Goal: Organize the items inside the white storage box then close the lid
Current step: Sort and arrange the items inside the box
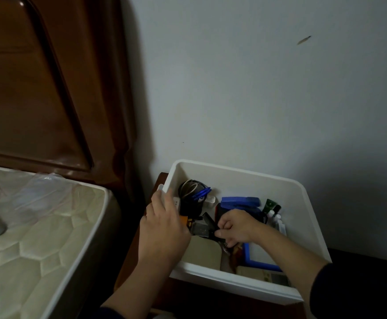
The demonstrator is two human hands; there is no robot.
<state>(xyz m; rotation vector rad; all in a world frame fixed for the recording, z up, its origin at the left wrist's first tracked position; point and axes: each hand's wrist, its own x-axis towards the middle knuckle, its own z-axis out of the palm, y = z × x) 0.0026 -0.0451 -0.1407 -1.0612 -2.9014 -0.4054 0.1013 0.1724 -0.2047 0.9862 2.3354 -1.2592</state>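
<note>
The white storage box [245, 174] stands open on a dark wooden nightstand, full of small items: coiled black cables [189, 187], a blue cable [201, 194], a blue stapler [239, 201], a green tube [269, 204], a blue-framed board [251, 261] and a beige flat item [202, 253]. My left hand [162, 229] lies over the box's left wall, fingers curled round the rim beside a white item. My right hand [236, 226] is inside the box, fingers curled and pinching a small dark object in the middle. No lid is in view.
A mattress [38, 238] under clear plastic lies to the left, with a dark wooden headboard [50, 88] behind it. The wall [256, 88] rises directly behind the box. The nightstand [137, 256] shows beneath and in front of the box.
</note>
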